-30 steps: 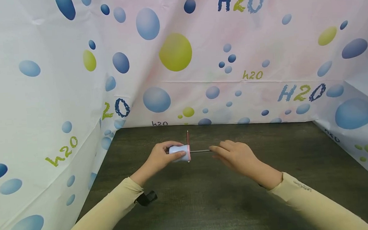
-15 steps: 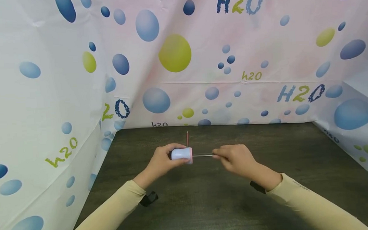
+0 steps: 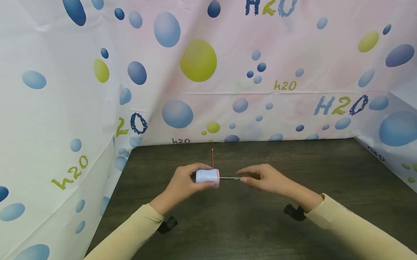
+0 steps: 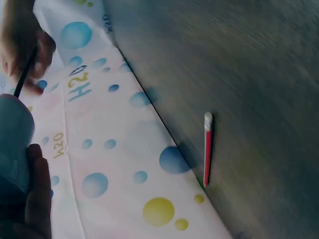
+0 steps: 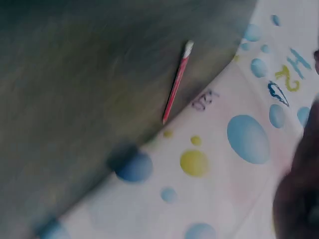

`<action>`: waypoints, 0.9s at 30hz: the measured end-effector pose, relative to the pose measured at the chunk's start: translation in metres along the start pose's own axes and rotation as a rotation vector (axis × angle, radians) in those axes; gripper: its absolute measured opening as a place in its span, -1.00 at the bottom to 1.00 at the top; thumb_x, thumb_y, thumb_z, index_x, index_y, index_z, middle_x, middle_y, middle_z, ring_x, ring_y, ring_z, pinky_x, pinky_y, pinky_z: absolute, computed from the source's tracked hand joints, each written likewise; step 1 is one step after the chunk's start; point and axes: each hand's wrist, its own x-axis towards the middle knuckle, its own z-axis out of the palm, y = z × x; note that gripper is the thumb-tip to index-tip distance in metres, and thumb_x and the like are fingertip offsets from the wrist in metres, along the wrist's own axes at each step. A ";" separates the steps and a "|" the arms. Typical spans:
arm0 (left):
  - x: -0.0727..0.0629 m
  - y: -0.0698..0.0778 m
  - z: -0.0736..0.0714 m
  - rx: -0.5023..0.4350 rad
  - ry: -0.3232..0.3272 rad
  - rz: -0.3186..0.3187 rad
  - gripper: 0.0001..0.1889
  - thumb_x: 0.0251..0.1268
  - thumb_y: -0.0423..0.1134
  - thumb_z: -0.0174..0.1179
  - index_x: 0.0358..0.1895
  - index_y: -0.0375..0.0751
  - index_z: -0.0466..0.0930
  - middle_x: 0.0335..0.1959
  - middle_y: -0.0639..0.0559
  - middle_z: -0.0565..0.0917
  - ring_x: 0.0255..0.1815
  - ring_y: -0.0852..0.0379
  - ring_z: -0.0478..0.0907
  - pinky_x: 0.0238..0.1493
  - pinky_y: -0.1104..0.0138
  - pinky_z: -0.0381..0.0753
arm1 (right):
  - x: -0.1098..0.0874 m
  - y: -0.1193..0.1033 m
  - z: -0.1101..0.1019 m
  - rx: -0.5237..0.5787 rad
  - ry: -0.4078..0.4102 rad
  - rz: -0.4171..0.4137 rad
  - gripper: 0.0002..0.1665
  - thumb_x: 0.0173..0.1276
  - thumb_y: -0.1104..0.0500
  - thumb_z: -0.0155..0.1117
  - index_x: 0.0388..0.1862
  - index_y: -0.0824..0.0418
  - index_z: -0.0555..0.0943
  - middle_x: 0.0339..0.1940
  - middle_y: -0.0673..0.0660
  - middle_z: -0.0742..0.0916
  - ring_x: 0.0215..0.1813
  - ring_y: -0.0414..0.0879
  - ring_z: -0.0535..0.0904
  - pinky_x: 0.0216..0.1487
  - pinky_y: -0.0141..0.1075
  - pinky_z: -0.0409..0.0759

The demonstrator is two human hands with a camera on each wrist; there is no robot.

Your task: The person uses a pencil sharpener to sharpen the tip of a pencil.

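My left hand (image 3: 183, 183) grips a pale blue, cup-shaped pencil sharpener (image 3: 207, 176) with a pink rim, thumb on its near side. A dark pencil (image 3: 229, 178) sticks out of the rim toward the right. At that pencil's free end is my right hand (image 3: 271, 179), its thumb and forefinger parted around the tip. In the left wrist view the sharpener (image 4: 15, 139) shows at the left edge, with the dark pencil (image 4: 26, 72) reaching up to the right hand (image 4: 22, 42). The pencil's inserted end is hidden inside the sharpener.
A red pencil (image 3: 213, 157) with a white end lies on the dark table (image 3: 234, 229) beyond the sharpener. White sheeting with blue and green dots (image 3: 200, 107) stands behind the table and along its sides. Black straps (image 3: 295, 212) sit at both wrists.
Both hands and the sharpener have come slightly nearer and lower. The right fingers pinched the dark pencil half a second ago and have now loosened and spread. The red pencil has stayed put.
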 end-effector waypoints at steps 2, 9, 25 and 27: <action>0.003 0.000 -0.002 -0.077 -0.024 -0.141 -0.61 0.22 -0.17 0.47 0.09 -0.23 0.72 -0.07 -0.23 0.77 -0.25 0.12 0.64 -0.28 0.40 0.62 | -0.002 0.001 0.005 -0.256 0.166 -0.184 -0.55 0.59 -0.03 0.17 0.16 0.28 0.66 -0.35 0.06 0.77 -0.50 -0.34 0.53 -0.47 -0.40 0.49; 0.010 -0.004 -0.002 -0.300 -0.108 -0.374 -0.56 0.34 -0.08 0.34 0.15 -0.30 0.69 0.03 -0.30 0.71 -0.19 0.13 0.60 -0.17 0.25 0.65 | 0.004 0.010 0.014 -0.842 0.668 -0.767 -0.60 0.71 0.05 -0.09 -0.16 0.21 0.65 -0.56 -0.02 0.56 -0.66 -0.24 0.33 -0.68 -0.43 0.24; -0.003 -0.004 0.015 0.034 0.115 0.282 -0.55 -0.04 -0.35 0.59 -0.01 -0.32 0.71 -0.13 -0.20 0.80 -0.29 0.06 0.70 -0.32 0.40 0.70 | -0.005 -0.011 -0.008 -0.198 0.088 -0.143 -0.77 0.46 0.21 0.30 -0.13 0.32 0.80 -0.26 0.20 0.86 -0.52 -0.37 0.53 -0.42 -0.46 0.47; -0.004 -0.005 0.016 0.122 0.148 0.418 -0.51 -0.13 -0.35 0.63 -0.04 -0.32 0.69 -0.16 -0.17 0.80 -0.28 0.04 0.71 -0.30 0.36 0.71 | -0.002 -0.010 -0.015 0.019 -0.080 0.004 -0.71 0.52 0.21 0.21 -0.16 0.39 0.78 -0.46 0.17 0.80 -0.59 -0.36 0.39 -0.49 -0.43 0.39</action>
